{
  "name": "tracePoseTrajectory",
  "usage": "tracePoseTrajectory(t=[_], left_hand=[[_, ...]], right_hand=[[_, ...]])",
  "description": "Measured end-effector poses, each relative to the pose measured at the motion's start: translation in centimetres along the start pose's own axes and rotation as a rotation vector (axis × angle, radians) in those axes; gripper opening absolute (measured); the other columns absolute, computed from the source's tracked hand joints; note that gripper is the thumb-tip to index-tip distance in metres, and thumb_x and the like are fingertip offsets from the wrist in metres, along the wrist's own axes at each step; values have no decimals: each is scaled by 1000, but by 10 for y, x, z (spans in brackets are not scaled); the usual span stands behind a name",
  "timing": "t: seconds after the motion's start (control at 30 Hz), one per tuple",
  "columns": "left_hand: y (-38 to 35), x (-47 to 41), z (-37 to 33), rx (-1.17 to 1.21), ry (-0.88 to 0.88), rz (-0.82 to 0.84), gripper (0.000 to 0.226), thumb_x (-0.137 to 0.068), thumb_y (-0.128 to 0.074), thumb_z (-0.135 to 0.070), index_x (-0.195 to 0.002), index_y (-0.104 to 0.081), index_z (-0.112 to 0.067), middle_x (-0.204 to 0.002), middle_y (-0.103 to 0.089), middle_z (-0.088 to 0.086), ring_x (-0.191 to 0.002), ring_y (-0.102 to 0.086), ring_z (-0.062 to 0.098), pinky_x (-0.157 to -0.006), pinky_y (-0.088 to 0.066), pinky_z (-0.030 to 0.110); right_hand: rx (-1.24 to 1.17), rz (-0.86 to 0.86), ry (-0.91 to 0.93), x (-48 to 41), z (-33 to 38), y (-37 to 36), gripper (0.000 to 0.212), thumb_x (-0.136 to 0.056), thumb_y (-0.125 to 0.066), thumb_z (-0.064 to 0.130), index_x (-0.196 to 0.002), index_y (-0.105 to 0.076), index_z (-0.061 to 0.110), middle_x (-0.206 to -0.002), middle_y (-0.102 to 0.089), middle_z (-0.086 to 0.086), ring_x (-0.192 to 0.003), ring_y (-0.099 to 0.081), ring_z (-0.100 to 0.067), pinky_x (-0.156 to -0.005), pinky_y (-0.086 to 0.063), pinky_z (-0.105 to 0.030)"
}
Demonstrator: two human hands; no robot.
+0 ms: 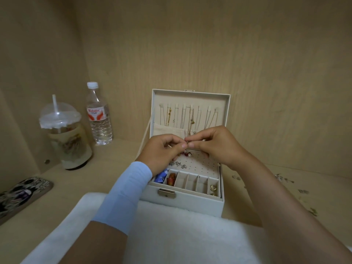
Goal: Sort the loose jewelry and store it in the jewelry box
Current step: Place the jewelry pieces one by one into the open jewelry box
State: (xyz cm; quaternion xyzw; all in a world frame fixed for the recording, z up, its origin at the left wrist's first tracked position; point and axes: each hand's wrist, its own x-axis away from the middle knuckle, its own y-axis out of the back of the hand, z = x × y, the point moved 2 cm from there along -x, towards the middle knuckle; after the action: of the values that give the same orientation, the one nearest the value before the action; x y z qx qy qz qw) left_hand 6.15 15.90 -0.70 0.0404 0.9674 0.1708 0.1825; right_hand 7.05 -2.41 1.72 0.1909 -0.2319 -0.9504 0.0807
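Head view: left hand and right hand meet fingertip to fingertip, both pinching a tiny jewelry piece over the open jewelry box; its perforated panel lies directly beneath both hands, so the next move is likely straight down

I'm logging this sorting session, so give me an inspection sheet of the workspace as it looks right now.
Surface: wooden shelf, white cloth at the front edge.
Job's things: jewelry box open, lid upright, necklaces hung inside it; loose jewelry scattered right of the box.
Clutter: water bottle, lidded cup with straw, patterned flat object, all left.
Hands: left hand and right hand pinch a small piece together over the box.
Cables: nothing seen.
Surroundings: wooden panel walls behind and left.
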Motion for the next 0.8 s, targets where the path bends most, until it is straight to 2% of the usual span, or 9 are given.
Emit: tracePoseTrajectory(t=[0.1,0.2,0.3,0.47,0.6,0.7,0.8], left_hand=[[3,1,4,-28,-54,-101,6,-89,-70,-24,-90,-74,-26,-79,-72,-7,-72,-66,8,-75,-56,30],[6,1,4,-40,-77,-143,5,-90,-68,-26,-93,-72,-28,-77,-71,-5,-74,-67,10,-76,-58,34],[8,3,4,-66,-89,-114,10,-92,-64,-25,-91,-75,-26,-71,-69,-7,-65,-61,4,-75,-56,31],[13,4,4,-22,-71,-87,19,-97,-57,-23,-95,-76,-25,-67,-64,-14,-57,-52,0,-64,-47,24],[11,5,5,28,-33,-16,26,-98,-53,-14,-101,-74,-30,-79,-68,-12,-62,-55,10,-68,-54,25],[9,5,4,29,-30,1,28,-97,-55,-9,-102,-72,-30,-81,-70,-11,-60,-56,9,-65,-53,19],[8,7,4,56,-7,-5,23,-96,-57,-10,-107,-69,-26,-83,-73,-10,-61,-58,9,-65,-55,20]], right_hand=[[202,99,-67,3,-6,2,13,-77,-84,17,-88,-82,23,-84,-78,12,-83,-70,2,-83,-52,-17],[332,172,-123,5,-9,0,12,-75,-87,19,-83,-82,25,-84,-77,14,-84,-70,2,-89,-54,-22],[380,166,-104,6,-5,-2,9,-75,-87,21,-81,-81,24,-84,-77,14,-83,-70,3,-87,-55,-20],[513,155,-61,5,3,-8,7,-76,-86,26,-75,-79,26,-77,-74,20,-78,-64,10,-70,-47,-11],[606,161,-16,6,7,-10,5,-79,-82,27,-77,-78,26,-76,-72,20,-78,-64,5,-78,-53,-22],[663,154,8,7,9,-14,5,-80,-79,27,-76,-77,26,-77,-72,18,-79,-63,1,-79,-54,-27],[671,189,-8,8,8,-15,8,-82,-76,30,-75,-77,26,-74,-73,17,-74,-65,1,-76,-57,-28]])
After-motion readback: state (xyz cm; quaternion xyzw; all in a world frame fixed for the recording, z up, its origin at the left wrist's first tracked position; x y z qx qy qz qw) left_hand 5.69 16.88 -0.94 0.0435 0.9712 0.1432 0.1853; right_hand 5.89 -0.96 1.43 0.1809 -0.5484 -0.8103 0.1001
